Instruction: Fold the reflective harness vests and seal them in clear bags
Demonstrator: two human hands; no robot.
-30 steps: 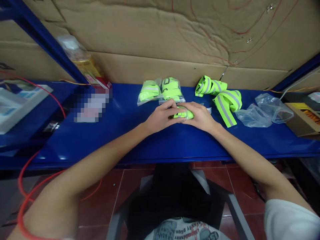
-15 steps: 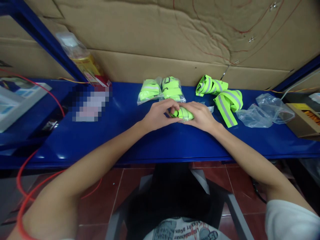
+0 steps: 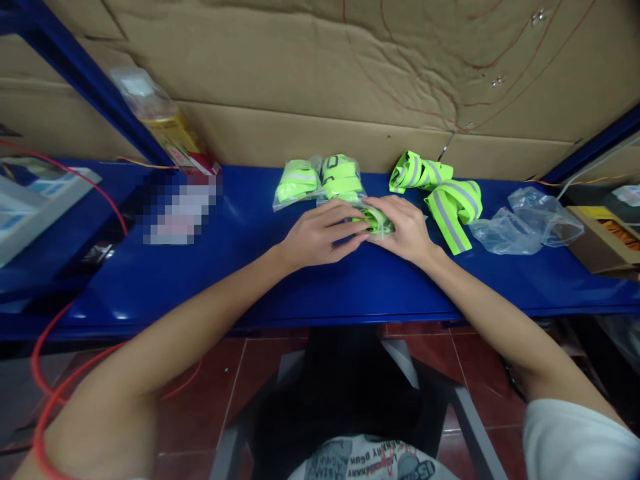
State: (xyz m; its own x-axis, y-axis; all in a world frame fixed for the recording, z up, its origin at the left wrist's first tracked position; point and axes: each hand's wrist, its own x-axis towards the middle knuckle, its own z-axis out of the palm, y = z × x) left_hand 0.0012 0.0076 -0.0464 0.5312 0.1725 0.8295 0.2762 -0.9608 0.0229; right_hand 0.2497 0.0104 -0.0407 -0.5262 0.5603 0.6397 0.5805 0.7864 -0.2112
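A folded neon-yellow reflective band in a clear bag (image 3: 376, 221) lies on the blue bench (image 3: 310, 287) between my two hands. My left hand (image 3: 320, 235) pinches its left end with curled fingers. My right hand (image 3: 406, 227) grips it from the right, fingers wrapped over the top. Two bagged bands (image 3: 320, 179) lie just behind my hands. Loose reflective bands (image 3: 443, 193) sit to the right of them.
Empty clear bags (image 3: 525, 223) lie at the right, with a cardboard box (image 3: 607, 240) beyond. A bottle in plastic (image 3: 165, 127) leans at the back left near a blurred patch. A red cable (image 3: 55, 393) loops at the left. Cardboard lines the wall.
Both hands shifted slightly back and right with the band. The band now looks enclosed in the clear bag, and my right fingers lie further over its top.
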